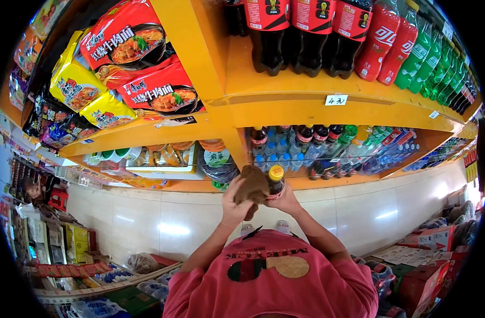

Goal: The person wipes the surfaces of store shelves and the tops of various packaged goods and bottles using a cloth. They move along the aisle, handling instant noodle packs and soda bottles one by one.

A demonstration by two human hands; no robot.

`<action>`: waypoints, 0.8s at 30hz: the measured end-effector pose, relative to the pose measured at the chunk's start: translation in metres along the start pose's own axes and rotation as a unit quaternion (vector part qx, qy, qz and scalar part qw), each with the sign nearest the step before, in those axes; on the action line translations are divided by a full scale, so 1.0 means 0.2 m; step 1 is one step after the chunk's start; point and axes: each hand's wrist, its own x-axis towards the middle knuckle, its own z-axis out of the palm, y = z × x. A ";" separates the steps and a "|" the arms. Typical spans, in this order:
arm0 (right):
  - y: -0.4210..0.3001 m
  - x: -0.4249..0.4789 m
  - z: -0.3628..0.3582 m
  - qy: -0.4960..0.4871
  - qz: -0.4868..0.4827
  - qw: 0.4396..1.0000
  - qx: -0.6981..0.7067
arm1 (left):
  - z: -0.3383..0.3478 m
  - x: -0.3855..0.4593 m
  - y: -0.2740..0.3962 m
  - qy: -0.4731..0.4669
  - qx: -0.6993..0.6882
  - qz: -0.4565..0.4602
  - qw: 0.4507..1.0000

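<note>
My left hand (pixel 235 202) grips a bunched brown cloth (pixel 252 185) in front of the orange shelf unit. Just beside it, my right hand (pixel 284 200) holds a dark cola bottle (pixel 275 181) with a yellow cap, its fingers around the lower part. The cloth is at the bottle's left side; whether they touch I cannot tell. The bottle's base is hidden from this steep angle. Both hands are over the floor at the height of the lower shelf's front.
Large cola bottles (pixel 310 35) and green soda bottles stand on the upper shelf (pixel 306 85). Instant noodle packs (pixel 159 91) fill the left bay. Water bottles (pixel 284 149) stand on the lower shelf. Behind me are cartons (pixel 425 238). A person (pixel 37 189) is near a red stool (pixel 59 199) at far left.
</note>
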 end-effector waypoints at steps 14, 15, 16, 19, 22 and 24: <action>-0.07 -0.03 0.05 -0.446 0.059 0.891 0.066 | -0.18 0.13 0.10 -0.192 -0.239 -0.252 0.918; -0.10 -0.04 0.06 -0.456 0.062 0.886 0.061 | -0.17 0.14 0.11 -0.224 -0.221 -0.257 0.914; -0.02 -0.06 0.08 -0.459 0.067 0.883 0.073 | -0.16 0.15 0.11 -0.256 -0.203 -0.262 0.908; -0.10 -0.05 0.04 -0.505 0.142 0.850 -0.039 | -0.13 0.18 0.11 -0.316 -0.172 -0.260 0.896; -0.09 -0.10 0.03 -0.406 0.114 0.900 0.109 | -0.12 0.21 0.08 -0.335 -0.158 -0.257 0.893; -0.06 -0.13 0.01 -0.356 0.078 0.920 0.145 | -0.11 0.22 0.08 -0.343 -0.151 -0.260 0.890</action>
